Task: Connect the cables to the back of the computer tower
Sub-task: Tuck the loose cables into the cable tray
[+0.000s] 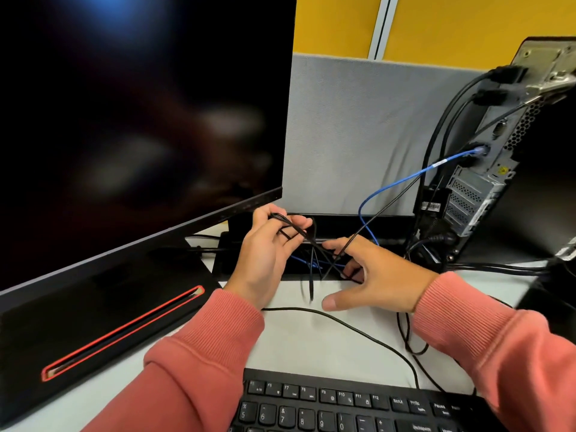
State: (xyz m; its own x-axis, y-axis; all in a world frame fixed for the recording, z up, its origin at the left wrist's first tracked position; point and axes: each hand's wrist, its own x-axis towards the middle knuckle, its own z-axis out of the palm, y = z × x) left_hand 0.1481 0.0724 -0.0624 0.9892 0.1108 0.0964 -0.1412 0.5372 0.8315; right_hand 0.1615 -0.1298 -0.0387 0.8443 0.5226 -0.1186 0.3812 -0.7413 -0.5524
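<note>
At frame centre, the left hand is pinching a black cable; the right hand is lying spread, released, cable crossing its fingers.

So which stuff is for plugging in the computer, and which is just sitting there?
For the job: thin black cable in the left hand; right hand; computer tower; blue cable, already plugged in.

Just sitting there: monitor; keyboard; yellow wall.

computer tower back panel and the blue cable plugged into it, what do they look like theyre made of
The computer tower's grey back panel looks like bare sheet metal: dull silver, with punched vent holes and slotted covers. The thin blue cable plugged into it looks like a smooth plastic or rubber jacket, slightly glossy and bending freely.
</note>
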